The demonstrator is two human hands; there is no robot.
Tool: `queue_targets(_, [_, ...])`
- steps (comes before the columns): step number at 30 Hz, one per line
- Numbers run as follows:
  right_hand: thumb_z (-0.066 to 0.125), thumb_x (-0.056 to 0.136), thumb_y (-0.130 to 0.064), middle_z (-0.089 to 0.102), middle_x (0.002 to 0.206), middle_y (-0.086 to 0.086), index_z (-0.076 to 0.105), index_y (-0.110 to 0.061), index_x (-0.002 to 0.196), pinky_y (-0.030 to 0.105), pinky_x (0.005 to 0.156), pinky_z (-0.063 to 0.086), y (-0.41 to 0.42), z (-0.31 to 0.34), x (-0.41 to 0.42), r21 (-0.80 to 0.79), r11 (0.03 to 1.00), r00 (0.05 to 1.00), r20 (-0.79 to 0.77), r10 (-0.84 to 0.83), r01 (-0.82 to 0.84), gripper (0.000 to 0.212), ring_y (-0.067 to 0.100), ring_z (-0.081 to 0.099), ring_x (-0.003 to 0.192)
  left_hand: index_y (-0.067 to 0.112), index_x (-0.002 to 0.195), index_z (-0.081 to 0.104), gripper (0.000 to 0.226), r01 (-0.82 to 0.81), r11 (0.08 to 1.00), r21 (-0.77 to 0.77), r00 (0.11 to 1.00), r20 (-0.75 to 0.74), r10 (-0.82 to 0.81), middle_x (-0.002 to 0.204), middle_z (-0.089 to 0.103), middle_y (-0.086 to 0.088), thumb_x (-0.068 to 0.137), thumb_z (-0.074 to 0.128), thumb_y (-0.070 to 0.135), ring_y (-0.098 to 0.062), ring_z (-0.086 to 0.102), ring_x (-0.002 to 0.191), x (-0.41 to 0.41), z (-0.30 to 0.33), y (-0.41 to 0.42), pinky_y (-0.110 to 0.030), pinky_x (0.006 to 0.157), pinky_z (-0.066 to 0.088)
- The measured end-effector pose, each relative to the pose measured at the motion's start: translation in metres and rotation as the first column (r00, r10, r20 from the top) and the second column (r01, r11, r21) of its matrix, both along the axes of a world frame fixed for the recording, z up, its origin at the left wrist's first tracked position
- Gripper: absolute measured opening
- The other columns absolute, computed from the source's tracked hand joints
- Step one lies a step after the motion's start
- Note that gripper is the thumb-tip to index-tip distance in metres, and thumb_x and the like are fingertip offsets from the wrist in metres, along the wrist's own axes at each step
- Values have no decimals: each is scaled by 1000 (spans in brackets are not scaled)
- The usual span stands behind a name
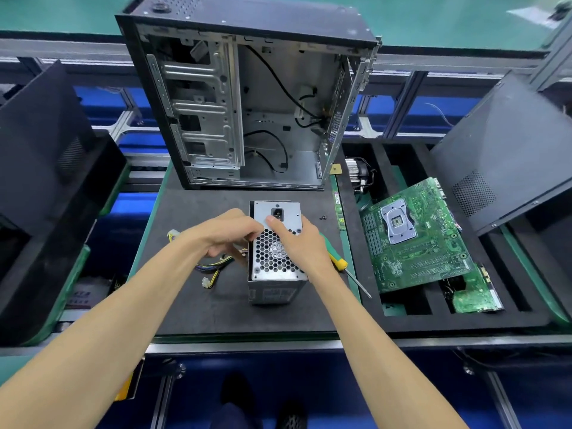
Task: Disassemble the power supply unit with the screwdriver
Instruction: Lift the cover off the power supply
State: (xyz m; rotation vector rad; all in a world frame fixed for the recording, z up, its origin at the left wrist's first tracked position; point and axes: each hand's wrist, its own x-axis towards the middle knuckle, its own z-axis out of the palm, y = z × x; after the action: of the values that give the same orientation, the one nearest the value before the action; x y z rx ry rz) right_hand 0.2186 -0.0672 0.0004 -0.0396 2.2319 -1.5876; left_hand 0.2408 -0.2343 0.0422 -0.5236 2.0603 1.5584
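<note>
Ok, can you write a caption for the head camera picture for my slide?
Both hands, left and right, grip the grey metal power supply box; the green-and-yellow-handled screwdriver lies alongside.

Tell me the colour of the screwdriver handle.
Green with a yellow band near the shaft; the screwdriver shows only in the head view.

No text is legible; the label on the power supply unit (272, 294) is too blurred.

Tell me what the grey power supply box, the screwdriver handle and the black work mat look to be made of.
Grey power supply box: apparently bare sheet metal, dull silvery sheen, punched honeycomb grille.
Green and yellow screwdriver handle: likely moulded plastic, smooth and glossy; its shaft looks like steel.
Black work mat: probably foam or rubber, matte, faintly textured, no reflections.
</note>
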Motion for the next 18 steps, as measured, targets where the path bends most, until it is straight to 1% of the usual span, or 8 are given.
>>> queue_targets(3, [67,88,-63,71,101,-19,64,-35,118,17,64,44,0,0,1,-4,1000,1000,-10,0,0,41,-6,64,89,20,50,38,27,26,999,24,1000,-7,-26,46,44,8,69,41,0,-10,46,40,3,1,-2,-30,53,53])
queue_targets(7, [68,88,-62,72,101,-18,64,-34,119,5,53,42,0,1,4,-16,1000,1000,-25,16,-16,41,-16,63,79,18,61,30,19,23,999,39,999,-24,-22,55,33,1,57,45,6,-13,38,46,5,0,-6,-32,55,53])
queue_targets(10, [68,88,-62,73,100,-19,64,-35,120,11,59,45,0,1,6,-14,1000,999,-29,15,-15,42,-10,65,82,16,66,32,20,39,997,62,999,-28,-38,58,32,-2,54,46,7,-14,34,49,6,-2,-7,-34,58,53])
queue_targets(12, [68,88,-63,73,101,-18,64,-36,119,16,64,46,1,1,6,-14,1000,999,-32,13,-13,42,-7,66,87,14,69,36,18,22,996,88,1000,-12,-21,62,37,-5,56,48,7,-16,41,51,8,-3,-8,-35,59,55])
queue_targets(13, [68,88,-63,73,102,-17,64,-35,119,18,67,47,1,0,6,-18,1000,999,-29,13,-13,42,-5,66,90,12,67,40,13,7,994,110,1000,-2,-7,65,43,-7,60,51,9,-16,48,55,9,-4,-9,-35,60,55])
queue_targets(15, [68,87,-64,73,102,-16,66,-35,116,23,73,50,4,1,3,-24,1000,1000,-9,3,-3,41,0,67,94,13,62,58,6,-7,983,184,1000,19,3,78,64,-9,66,62,16,-17,62,72,12,-7,-13,-37,64,57])
queue_targets(16, [68,87,-65,73,102,-16,67,-35,114,22,73,50,6,1,1,-25,1000,1000,-1,-4,4,40,0,67,93,15,68,67,5,-7,970,245,999,33,-1,90,69,-9,66,67,20,-17,64,83,14,-9,-15,-40,69,58])
queue_targets(18, [68,87,-66,72,99,-17,68,-35,112,17,67,45,8,1,0,-23,1000,1000,7,-8,8,40,-5,65,87,12,91,69,26,-27,936,351,997,82,-2,105,64,-11,67,74,19,-20,60,98,18,-13,-19,-47,75,57])
